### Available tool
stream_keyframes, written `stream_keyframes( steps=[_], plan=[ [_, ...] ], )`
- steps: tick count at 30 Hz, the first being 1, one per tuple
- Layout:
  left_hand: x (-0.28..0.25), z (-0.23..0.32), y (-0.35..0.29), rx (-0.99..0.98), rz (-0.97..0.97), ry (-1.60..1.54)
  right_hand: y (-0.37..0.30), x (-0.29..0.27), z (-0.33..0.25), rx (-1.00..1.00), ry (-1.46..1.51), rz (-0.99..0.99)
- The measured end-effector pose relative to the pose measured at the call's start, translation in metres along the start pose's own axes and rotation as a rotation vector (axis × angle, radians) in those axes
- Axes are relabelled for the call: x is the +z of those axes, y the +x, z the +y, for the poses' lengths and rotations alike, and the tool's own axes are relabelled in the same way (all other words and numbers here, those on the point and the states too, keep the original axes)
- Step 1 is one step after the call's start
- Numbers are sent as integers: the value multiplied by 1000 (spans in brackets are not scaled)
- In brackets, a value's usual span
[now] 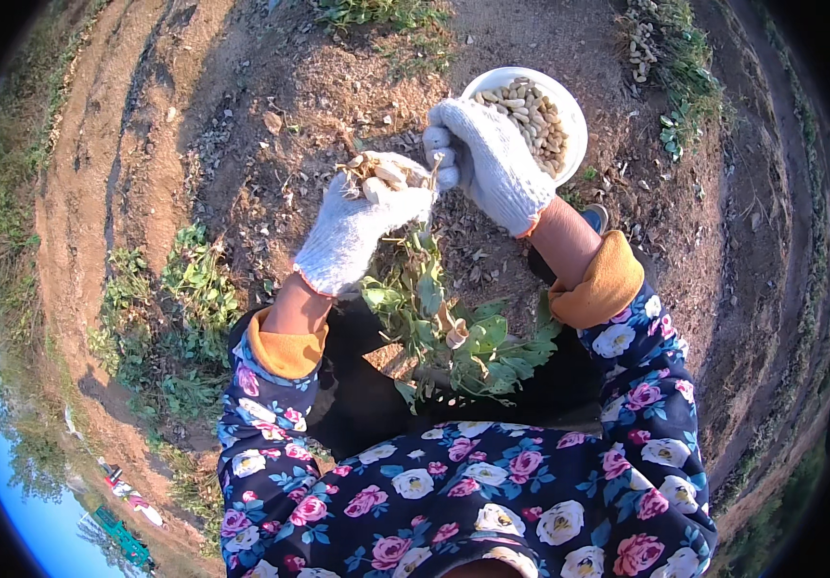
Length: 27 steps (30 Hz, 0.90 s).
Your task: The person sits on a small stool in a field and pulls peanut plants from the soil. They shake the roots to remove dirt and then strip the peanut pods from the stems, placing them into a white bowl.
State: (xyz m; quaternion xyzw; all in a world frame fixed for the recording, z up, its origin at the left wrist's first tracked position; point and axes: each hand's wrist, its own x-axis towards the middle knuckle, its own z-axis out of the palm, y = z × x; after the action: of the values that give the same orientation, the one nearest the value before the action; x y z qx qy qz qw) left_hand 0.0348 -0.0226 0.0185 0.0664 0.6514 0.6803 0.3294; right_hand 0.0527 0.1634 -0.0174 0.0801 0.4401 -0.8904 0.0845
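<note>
Clenched in white-knit-gloved left hand (pixel 362 217): leafy plant (pixel 492 354), oblong peanuts (pixel 383 183) at its far end. Just right: curled right hand (pixel 490 166), grasp unclear. Far right: round white tub (pixel 574 120) of loose peanuts (pixel 533 118) on crumbly soil (pixel 251 144).

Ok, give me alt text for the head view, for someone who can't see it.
A gloved left hand grips a leafy peanut plant by its podded end, the curled, gloved right hand close beside it. Beyond, a white bowl of peanuts stands on the soil.
</note>
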Motion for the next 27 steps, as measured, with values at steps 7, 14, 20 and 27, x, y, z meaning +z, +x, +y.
stream_keyframes(
  steps=[7, 14, 20, 27],
  plan=[
    [6, -9, 12, -43, 137, 39, -17, 23, -23, -515, -1119, -221],
    [-5, -37, 20, 107, 119, 334, -13, 28, -5, -586, -1279, -219],
    [3, -26, 14, 68, 63, 239, -12, 28, 9, -534, -1087, -7],
    [15, 1, 10, 3, 56, 139, -11, 10, -30, -189, -562, 264]
  ],
)
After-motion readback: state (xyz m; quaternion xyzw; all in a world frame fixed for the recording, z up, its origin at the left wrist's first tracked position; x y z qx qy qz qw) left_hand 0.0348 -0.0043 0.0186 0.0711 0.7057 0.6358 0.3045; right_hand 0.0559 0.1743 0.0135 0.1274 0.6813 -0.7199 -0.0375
